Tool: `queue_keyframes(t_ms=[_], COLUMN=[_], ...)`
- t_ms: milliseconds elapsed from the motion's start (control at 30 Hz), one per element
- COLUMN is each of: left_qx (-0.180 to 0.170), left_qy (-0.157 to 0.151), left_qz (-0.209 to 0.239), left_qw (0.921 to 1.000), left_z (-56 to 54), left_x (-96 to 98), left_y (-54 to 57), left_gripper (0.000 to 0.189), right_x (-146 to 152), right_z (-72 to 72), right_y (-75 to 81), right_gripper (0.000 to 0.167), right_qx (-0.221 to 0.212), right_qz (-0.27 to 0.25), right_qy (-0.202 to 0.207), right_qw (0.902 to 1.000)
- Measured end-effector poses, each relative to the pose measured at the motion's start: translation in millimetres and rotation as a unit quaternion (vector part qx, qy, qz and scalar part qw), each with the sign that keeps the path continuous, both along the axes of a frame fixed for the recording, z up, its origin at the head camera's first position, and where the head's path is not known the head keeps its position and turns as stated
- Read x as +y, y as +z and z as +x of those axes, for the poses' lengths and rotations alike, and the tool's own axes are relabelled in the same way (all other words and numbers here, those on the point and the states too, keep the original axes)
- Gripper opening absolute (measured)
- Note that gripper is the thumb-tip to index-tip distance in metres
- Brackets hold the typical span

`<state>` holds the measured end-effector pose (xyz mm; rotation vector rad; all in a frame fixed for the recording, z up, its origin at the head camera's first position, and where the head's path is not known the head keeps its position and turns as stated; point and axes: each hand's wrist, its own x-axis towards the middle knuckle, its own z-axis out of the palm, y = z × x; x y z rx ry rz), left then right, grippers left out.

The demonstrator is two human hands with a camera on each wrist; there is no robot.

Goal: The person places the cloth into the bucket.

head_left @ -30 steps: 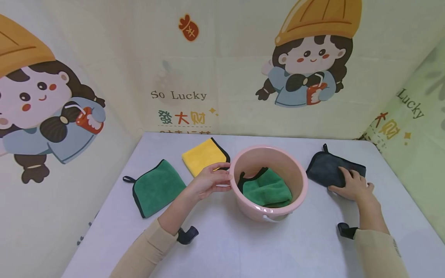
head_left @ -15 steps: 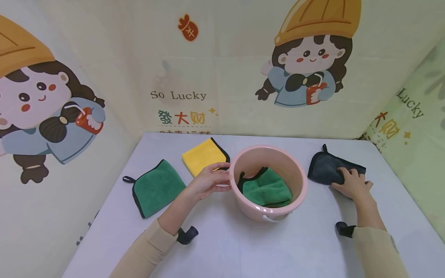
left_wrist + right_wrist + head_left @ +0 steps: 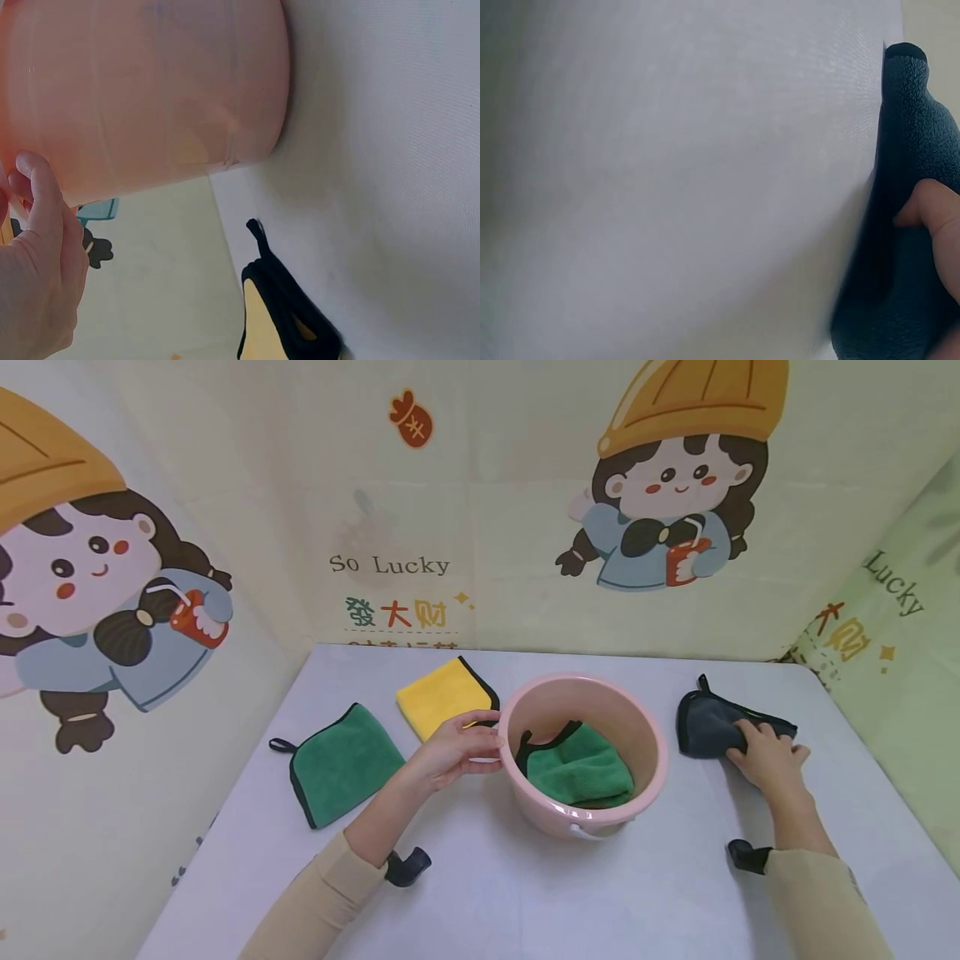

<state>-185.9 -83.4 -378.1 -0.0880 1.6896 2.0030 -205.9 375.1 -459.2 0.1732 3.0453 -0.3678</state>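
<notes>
A pink bucket [image 3: 540,814] stands on the table with a crumpled green cloth [image 3: 581,768] inside. At the bucket's left rim, my left hand [image 3: 453,752] holds on; the left wrist view shows a digit against the outer wall just below the rim. Toward the right side, my right hand [image 3: 768,758] pinches a dark blue cloth [image 3: 705,727] with black edging. In the right wrist view, the thumb [image 3: 937,210] presses into its bunched fuzzy surface. The cloth's left part bulges up, and the fingers on its far side are partly hidden.
Left of the bucket lie a folded yellow cloth [image 3: 442,693] and a green cloth [image 3: 345,764] with a black loop, both on the white table [image 3: 480,893]. A printed curtain [image 3: 510,527] rises behind the table's back edge. The bucket's white handle [image 3: 588,833] hangs at its front.
The dark blue cloth has been gathered under my right hand, its left edge drawing in to the right and bunching up. My left hand and the bucket keep their places; the head view shifts slightly.
</notes>
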Motion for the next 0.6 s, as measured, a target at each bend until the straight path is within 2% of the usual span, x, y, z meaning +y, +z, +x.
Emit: queue_keyframes(t_ms=[300, 600], left_qx=[-0.010, -0.010], left_qy=[0.006, 0.005], left_qz=[0.003, 0.003], left_qw=[0.9999, 0.9999], left_z=[0.5, 0.8], left_x=[1.1, 0.8], left_y=[0.1, 1.5], left_gripper=[0.047, 0.047], right_x=[-2, -16], right_z=[0.7, 3.3], right_y=[11.1, 47.0], right_gripper=[0.050, 0.045], right_qx=[0.026, 0.092], right_qz=[-0.001, 0.010], right_qy=[-0.002, 0.011], right_qw=[0.9996, 0.9957])
